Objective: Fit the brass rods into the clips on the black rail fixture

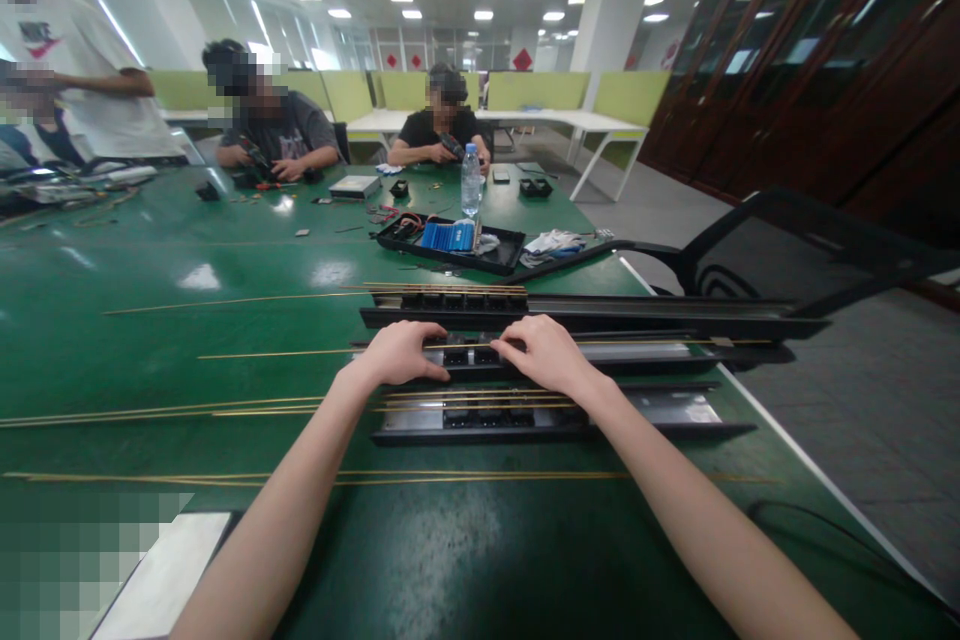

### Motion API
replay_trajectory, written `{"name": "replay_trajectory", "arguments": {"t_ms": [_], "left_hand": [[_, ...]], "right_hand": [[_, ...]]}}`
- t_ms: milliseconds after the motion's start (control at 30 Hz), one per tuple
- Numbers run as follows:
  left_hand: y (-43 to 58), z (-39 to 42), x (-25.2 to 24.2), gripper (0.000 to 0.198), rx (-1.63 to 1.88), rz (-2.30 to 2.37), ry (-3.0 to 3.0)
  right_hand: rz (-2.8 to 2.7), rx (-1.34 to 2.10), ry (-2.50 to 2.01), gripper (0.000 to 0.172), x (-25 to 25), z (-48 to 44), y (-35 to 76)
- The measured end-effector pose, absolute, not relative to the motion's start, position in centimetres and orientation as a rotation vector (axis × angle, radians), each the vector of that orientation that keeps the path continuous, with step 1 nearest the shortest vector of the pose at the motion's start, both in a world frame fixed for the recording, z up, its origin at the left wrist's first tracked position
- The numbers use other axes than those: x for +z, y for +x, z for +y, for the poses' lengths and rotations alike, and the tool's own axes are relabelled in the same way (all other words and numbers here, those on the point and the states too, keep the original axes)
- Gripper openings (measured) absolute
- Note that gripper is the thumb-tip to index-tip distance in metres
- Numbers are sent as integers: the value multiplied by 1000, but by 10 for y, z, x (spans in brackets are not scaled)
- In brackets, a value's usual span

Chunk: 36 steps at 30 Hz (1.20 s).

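Observation:
My left hand (401, 352) spans the middle black metal channel (637, 354), its thumb at the near wall and its fingers at the far one. Small black blocks (455, 354) sit inside the channel between my hands. The fingers of my right hand (541, 352) are closed at another black block (486, 352), with fingertips partly hidden. A thin brass-coloured rod (270, 354) runs lengthwise over this channel and passes by both hands. Nearer me, a second channel (675, 407) holds several black blocks under brass rods. A third channel (660, 315) with similar blocks lies behind.
More brass rods (487, 476) lie across the green table (225, 260). A black tray (495, 258) with a blue item, white gloves (553, 246) and a water bottle (470, 182) stand farther back. A mesh chair (795, 245) is at the right edge. Other people work across the table.

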State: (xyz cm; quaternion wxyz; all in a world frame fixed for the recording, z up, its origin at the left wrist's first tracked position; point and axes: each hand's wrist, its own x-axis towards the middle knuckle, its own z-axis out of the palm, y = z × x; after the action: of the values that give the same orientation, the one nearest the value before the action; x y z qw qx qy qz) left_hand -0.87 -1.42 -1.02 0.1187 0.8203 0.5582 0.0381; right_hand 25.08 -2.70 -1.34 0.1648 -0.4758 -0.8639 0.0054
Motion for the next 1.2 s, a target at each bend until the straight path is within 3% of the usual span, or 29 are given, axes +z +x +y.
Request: {"name": "replay_trajectory", "arguments": {"t_ms": [1200], "left_hand": [[-10, -14, -12, 75, 122, 1623, 2418]], "right_hand": [[-2480, 31, -1319, 32, -15, -26, 258]]}}
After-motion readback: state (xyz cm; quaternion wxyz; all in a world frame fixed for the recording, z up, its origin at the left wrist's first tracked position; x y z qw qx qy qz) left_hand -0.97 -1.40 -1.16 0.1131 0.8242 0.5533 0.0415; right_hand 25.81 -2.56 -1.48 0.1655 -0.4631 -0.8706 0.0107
